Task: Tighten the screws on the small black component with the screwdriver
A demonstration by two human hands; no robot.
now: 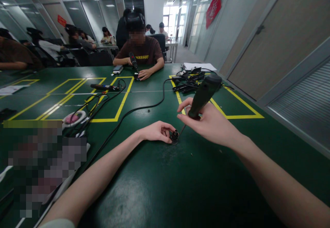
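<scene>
My right hand (208, 123) grips a dark green electric screwdriver (203, 95) by its handle, tilted with its thin bit pointing down and left. The bit tip meets a small black round part (174, 136) on the green table (167, 183). My left hand (156, 131) rests on the table and pinches that small part with its fingertips, holding it in place. A black cable (144, 107) runs from the screwdriver's top end across the table toward me on the left.
A pile of black parts (189, 82) lies at the back right inside yellow floor-tape lines. Another screwdriver (103, 87) and tangled cables lie at the left. A person (140, 54) sits across the table working with a similar tool. A tiny black piece (149, 110) lies loose mid-table.
</scene>
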